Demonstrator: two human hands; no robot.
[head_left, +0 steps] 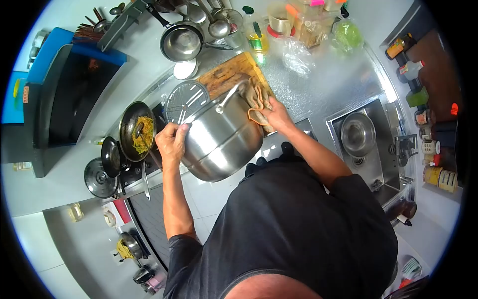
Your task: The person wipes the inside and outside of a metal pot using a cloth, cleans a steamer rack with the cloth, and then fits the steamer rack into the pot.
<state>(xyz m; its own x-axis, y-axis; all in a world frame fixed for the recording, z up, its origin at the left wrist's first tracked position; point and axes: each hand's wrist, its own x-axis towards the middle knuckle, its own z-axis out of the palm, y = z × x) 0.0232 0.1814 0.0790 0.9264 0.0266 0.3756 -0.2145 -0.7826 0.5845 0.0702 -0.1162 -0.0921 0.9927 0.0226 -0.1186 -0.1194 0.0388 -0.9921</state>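
Observation:
A large steel pot [224, 142] is held tilted in front of my body, its side facing me and a loop handle showing at the top. My left hand [172, 142] grips the pot's rim at the left. On the right side, my right hand [276, 117] is closed on a brown cloth [256, 102] with an orange edge, pressed against the pot. Behind the pot lies a wooden cutting board [231, 74], partly covered. A round lid [186, 99] shows beside the pot's upper left. The pot's inside is hidden.
A wok [138, 130] with yellow food stands on the stove at the left, near a small pan [110, 156] and a lid [101, 178]. A steel bowl [358, 134] sits in the sink [381, 167]. Plastic bags and containers stand at the back; bottles line the right ledge.

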